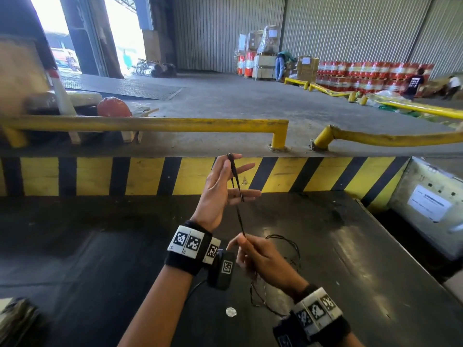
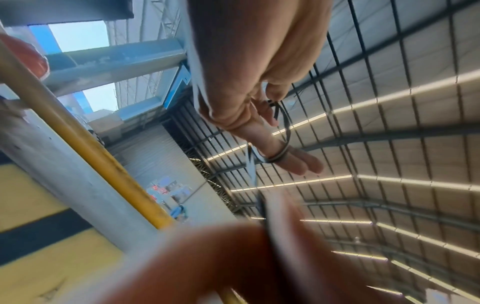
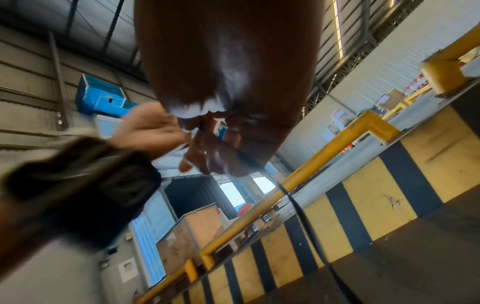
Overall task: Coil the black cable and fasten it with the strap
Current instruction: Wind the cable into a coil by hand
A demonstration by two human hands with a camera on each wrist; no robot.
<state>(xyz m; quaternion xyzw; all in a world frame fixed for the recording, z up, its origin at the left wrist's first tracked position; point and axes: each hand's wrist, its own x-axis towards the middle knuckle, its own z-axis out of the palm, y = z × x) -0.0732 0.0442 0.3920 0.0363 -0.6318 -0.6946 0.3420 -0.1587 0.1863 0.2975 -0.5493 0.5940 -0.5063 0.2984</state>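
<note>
The thin black cable (image 1: 236,181) runs from the thumb of my raised left hand (image 1: 220,189) down across its spread fingers. It then drops taut to my right hand (image 1: 250,249), which pinches it between thumb and fingertips. In the left wrist view the thumb of my left hand (image 2: 246,98) presses the cable's end against a finger, and the cable (image 2: 284,131) loops round the outstretched fingers. The slack lies in loose curls (image 1: 295,249) on the black table (image 1: 100,259) below my right hand. The right wrist view shows the cable (image 3: 301,207) trailing down from my right hand (image 3: 213,156). I see no strap.
A small white crumpled bit (image 1: 231,312) lies on the table near my right wrist. A yellow-and-black striped kerb (image 1: 140,176) borders the table's far side, with a yellow rail (image 1: 150,123) behind it. A grey box (image 1: 431,204) stands at the right. People work far off.
</note>
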